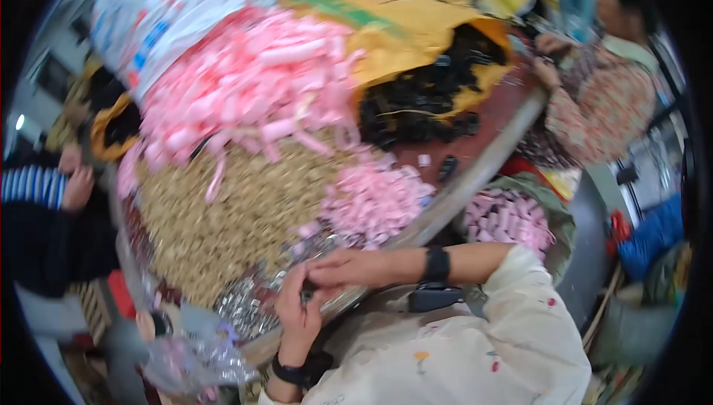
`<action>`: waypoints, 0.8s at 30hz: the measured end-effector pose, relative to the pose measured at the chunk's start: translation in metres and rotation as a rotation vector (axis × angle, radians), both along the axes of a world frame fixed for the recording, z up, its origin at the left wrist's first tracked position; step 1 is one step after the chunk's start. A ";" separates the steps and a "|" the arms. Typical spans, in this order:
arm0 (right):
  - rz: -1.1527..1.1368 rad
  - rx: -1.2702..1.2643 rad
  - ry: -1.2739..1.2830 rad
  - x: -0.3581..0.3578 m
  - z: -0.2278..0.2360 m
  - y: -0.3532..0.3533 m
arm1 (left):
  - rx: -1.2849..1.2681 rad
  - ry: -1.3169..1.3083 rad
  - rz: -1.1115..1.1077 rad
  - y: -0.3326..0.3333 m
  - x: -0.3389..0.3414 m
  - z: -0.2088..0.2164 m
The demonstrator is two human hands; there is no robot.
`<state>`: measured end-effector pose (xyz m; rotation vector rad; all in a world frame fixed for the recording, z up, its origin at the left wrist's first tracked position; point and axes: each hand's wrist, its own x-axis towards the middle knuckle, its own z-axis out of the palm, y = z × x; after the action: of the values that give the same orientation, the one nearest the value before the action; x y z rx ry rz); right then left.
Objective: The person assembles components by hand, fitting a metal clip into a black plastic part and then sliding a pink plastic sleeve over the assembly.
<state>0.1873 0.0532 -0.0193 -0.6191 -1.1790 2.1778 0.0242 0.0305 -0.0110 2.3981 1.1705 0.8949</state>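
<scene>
My left hand and my right hand meet over the near edge of the table. Their fingers are pinched together around a small dark piece; blur and the fingers hide what kind it is. Just left of my hands lies a heap of small shiny metal pieces. Beyond it spreads a large pile of small tan pieces. A heap of short pink pieces lies beyond my right hand. Both my wrists wear black bands.
Long pink strips spill from a white sack. A yellow sack holds black pieces. A green sack of pink pieces stands right of the table's raised rim. Other people sit at right and left.
</scene>
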 end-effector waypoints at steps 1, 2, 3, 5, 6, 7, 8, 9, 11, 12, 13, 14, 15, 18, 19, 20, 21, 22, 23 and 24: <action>0.083 0.021 -0.046 0.004 -0.002 0.003 | -0.273 -0.408 0.088 -0.005 -0.003 -0.007; 0.070 0.162 -0.138 0.006 0.000 0.004 | -0.519 -0.840 0.161 -0.007 -0.008 -0.012; 0.052 0.308 -0.225 0.007 0.003 0.006 | -0.499 -0.846 0.216 -0.006 -0.020 -0.013; 0.077 0.861 -0.608 0.012 0.003 0.013 | -0.746 -1.259 0.292 -0.009 -0.046 -0.010; 0.110 0.869 -0.597 0.011 0.003 0.016 | -0.876 -1.478 0.296 -0.010 -0.054 -0.010; 0.094 0.969 -0.684 0.009 0.004 0.018 | -0.857 -1.498 0.318 -0.013 -0.062 -0.011; 0.072 1.070 -0.770 0.006 0.005 0.021 | -0.871 -1.485 0.336 -0.016 -0.069 -0.010; 0.046 1.171 -0.855 0.001 0.005 0.022 | -0.886 -1.471 0.352 -0.019 -0.076 -0.011; 0.035 1.227 -0.820 -0.014 0.002 0.025 | -0.896 -1.472 0.373 -0.025 -0.084 -0.013; 0.001 1.274 -0.790 -0.022 0.000 0.025 | -0.894 -1.415 0.402 -0.028 -0.086 -0.015; -0.034 1.319 -0.758 -0.029 -0.001 0.025 | -0.892 -1.356 0.431 -0.030 -0.088 -0.018; -0.018 1.324 -0.756 -0.034 -0.002 0.025 | -0.892 -1.297 0.458 -0.033 -0.089 -0.019; 0.017 1.347 -0.773 -0.039 -0.003 0.024 | -0.888 -1.311 0.467 -0.035 -0.091 -0.021; 0.099 1.394 -0.803 -0.050 -0.008 0.022 | -0.940 -1.313 0.423 -0.040 -0.095 -0.021; 0.150 1.394 -0.814 -0.052 -0.009 0.021 | -0.938 -1.324 0.430 -0.042 -0.098 -0.022; 0.199 1.394 -0.825 -0.053 -0.010 0.021 | -0.968 -1.405 0.379 -0.043 -0.100 -0.023; 0.247 1.394 -0.836 -0.054 -0.012 0.022 | -0.996 -1.485 0.326 -0.043 -0.103 -0.023; 0.257 1.397 -0.835 -0.056 -0.013 0.022 | -1.023 -1.564 0.269 -0.044 -0.104 -0.023; 0.294 1.396 -0.850 -0.057 -0.014 0.023 | -1.020 -1.573 0.272 -0.044 -0.105 -0.023; 0.330 1.396 -0.865 -0.058 -0.015 0.023 | -1.047 -1.619 0.246 -0.045 -0.105 -0.023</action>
<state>0.1294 0.0765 -0.0339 -0.6828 -2.8852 0.6896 -0.0807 -0.0141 -0.0335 0.3158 0.7675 1.3057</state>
